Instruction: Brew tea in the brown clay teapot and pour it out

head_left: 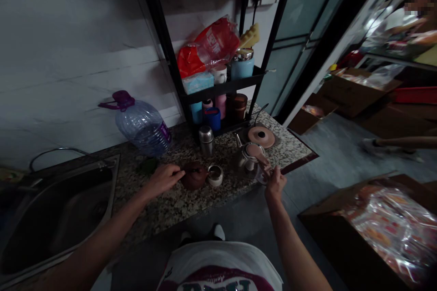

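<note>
On the speckled countertop, my left hand (166, 178) is at the left side of a small brown teapot (194, 177), its fingers closed at the handle. A small white cup (215, 176) with a dark inside stands right beside the teapot. My right hand (276, 183) is wrapped around the pinkish handle of a shiny metal kettle (251, 159), whose thin spout points up and to the left. Behind the kettle sits a round pink lid (261, 137) with a black knob. A steel flask (206, 140) stands upright behind the cup.
A large water bottle (141, 122) with a purple cap leans by the wall. The sink (61, 218) is at the left. A black rack (225, 87) holds cups and bags. Open cardboard boxes (327, 232) stand on the floor at right; a person is partly visible beyond.
</note>
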Action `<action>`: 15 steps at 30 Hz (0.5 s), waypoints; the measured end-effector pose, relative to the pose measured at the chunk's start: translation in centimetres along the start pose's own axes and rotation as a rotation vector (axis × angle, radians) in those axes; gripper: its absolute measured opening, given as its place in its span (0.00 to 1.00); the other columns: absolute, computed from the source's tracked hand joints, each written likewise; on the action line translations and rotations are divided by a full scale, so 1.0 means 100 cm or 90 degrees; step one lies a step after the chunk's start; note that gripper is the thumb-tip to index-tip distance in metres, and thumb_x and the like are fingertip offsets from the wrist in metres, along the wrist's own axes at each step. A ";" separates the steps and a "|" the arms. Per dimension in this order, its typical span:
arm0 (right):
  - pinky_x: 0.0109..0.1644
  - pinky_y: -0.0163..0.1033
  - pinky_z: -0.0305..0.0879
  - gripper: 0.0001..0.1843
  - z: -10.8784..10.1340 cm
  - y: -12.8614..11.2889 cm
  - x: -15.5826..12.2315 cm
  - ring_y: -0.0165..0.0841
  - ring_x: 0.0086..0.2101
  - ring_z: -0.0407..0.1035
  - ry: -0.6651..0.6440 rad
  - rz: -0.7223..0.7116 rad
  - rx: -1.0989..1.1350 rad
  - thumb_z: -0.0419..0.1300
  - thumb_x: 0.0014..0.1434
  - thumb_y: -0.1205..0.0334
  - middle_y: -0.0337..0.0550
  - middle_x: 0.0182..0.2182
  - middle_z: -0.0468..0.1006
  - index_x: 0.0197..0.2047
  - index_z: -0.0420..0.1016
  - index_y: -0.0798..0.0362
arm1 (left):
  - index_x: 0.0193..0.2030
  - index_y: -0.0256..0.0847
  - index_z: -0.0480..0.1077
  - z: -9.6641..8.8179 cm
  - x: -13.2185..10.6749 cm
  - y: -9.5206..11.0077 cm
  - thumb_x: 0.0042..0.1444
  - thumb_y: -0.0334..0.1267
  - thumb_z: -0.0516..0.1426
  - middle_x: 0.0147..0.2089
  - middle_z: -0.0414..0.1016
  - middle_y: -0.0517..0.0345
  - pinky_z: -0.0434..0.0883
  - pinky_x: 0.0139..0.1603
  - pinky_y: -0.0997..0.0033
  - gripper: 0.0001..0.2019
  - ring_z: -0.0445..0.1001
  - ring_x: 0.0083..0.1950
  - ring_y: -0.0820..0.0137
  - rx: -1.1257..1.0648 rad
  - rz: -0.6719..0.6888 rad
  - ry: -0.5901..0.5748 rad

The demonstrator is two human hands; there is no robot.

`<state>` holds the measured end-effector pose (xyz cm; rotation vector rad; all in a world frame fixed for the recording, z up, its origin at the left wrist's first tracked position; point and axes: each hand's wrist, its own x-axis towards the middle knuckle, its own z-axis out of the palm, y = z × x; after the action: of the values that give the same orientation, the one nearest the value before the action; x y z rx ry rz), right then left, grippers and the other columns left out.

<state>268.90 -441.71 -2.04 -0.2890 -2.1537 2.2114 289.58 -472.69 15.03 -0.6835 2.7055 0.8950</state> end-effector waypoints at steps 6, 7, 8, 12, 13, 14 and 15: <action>0.19 0.35 0.54 0.32 -0.001 0.000 0.000 0.26 0.17 0.52 0.020 -0.008 -0.015 0.53 0.54 0.29 0.31 0.14 0.54 0.19 0.58 0.50 | 0.17 0.45 0.55 -0.001 0.000 0.001 0.51 0.58 0.49 0.16 0.62 0.61 0.56 0.26 0.69 0.21 0.64 0.23 0.67 -0.015 -0.005 -0.012; 0.19 0.35 0.53 0.32 -0.001 0.000 0.001 0.26 0.17 0.52 0.020 -0.009 -0.016 0.53 0.54 0.30 0.31 0.14 0.54 0.19 0.58 0.50 | 0.17 0.45 0.55 -0.001 0.000 0.000 0.51 0.58 0.49 0.16 0.62 0.61 0.56 0.26 0.69 0.21 0.64 0.23 0.67 -0.014 -0.005 -0.010; 0.19 0.35 0.53 0.32 -0.001 0.000 0.001 0.26 0.17 0.51 0.021 -0.010 -0.017 0.53 0.54 0.30 0.31 0.14 0.54 0.18 0.58 0.50 | 0.17 0.45 0.55 0.000 0.000 0.000 0.51 0.58 0.49 0.16 0.62 0.61 0.56 0.26 0.69 0.21 0.65 0.24 0.67 -0.013 -0.004 -0.009; 0.18 0.35 0.50 0.32 -0.002 0.001 0.001 0.25 0.17 0.49 0.020 -0.012 -0.020 0.54 0.54 0.29 0.31 0.14 0.53 0.18 0.56 0.49 | 0.18 0.46 0.54 0.000 0.000 0.000 0.52 0.58 0.48 0.16 0.61 0.60 0.56 0.26 0.69 0.21 0.65 0.24 0.66 0.001 0.001 -0.007; 0.18 0.35 0.50 0.32 -0.002 0.001 0.001 0.25 0.17 0.49 0.017 -0.012 -0.020 0.54 0.54 0.29 0.31 0.14 0.53 0.18 0.56 0.49 | 0.18 0.46 0.54 0.000 -0.001 0.000 0.53 0.58 0.47 0.17 0.61 0.60 0.57 0.27 0.69 0.21 0.65 0.25 0.66 0.004 0.002 -0.007; 0.18 0.35 0.51 0.32 -0.002 0.001 0.001 0.25 0.17 0.49 0.010 -0.012 -0.018 0.53 0.54 0.29 0.31 0.14 0.53 0.18 0.56 0.49 | 0.19 0.46 0.55 0.000 -0.001 0.000 0.53 0.59 0.47 0.17 0.61 0.60 0.57 0.27 0.69 0.21 0.65 0.25 0.66 0.008 0.003 -0.008; 0.18 0.35 0.51 0.32 -0.002 0.000 0.001 0.25 0.17 0.50 0.001 -0.013 -0.017 0.53 0.54 0.29 0.31 0.14 0.53 0.18 0.56 0.49 | 0.19 0.46 0.55 0.000 -0.001 0.000 0.53 0.59 0.47 0.18 0.62 0.60 0.57 0.27 0.69 0.22 0.65 0.25 0.66 0.012 0.003 -0.011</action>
<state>268.82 -441.47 -2.11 -0.2695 -2.1770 2.1718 289.65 -472.64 15.07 -0.6625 2.6989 0.8721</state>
